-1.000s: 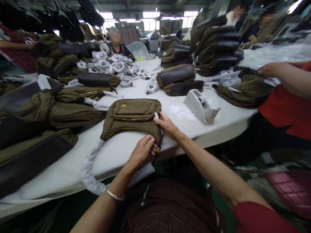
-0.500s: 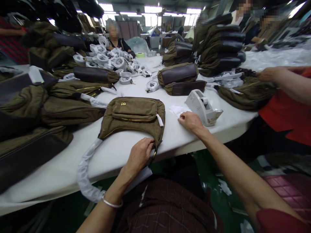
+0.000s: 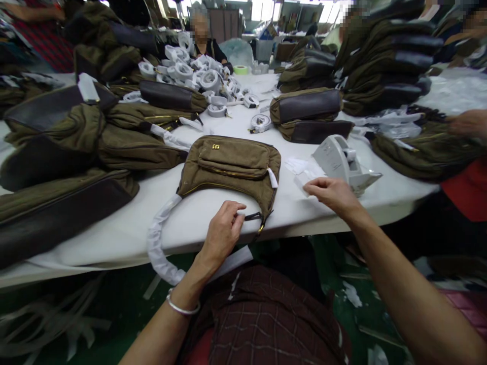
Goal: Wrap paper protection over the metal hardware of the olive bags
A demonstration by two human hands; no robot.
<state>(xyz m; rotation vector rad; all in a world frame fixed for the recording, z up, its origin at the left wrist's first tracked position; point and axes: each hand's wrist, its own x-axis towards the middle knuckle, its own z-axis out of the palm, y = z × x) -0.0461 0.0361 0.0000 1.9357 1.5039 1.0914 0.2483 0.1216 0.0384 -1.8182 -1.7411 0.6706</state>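
- Olive bag [image 3: 236, 159] is lying on the white counter [image 3: 207, 210], with its wrapped strap [image 3: 159, 248] looping over the near edge.
- I am judging it light and soft, likely to fold if lifted by one corner; the strap's smooth wrapping may be slippery.
- For a hold, I am favouring the right-hand near corner beside the brass-coloured clip [image 3: 261, 230]; the white zip tag [image 3: 272, 178] is looking too flimsy to pull on.
- At that corner, my left hand [image 3: 222, 233] is hovering with its fingertips by a dark strip [image 3: 252, 217]; I cannot tell whether its grip is pinching it.
- My right hand [image 3: 335, 195] is holding its fingertips together, the grip apparently clamped on a pale slip [image 3: 300, 184], near the tape dispenser [image 3: 335, 158].
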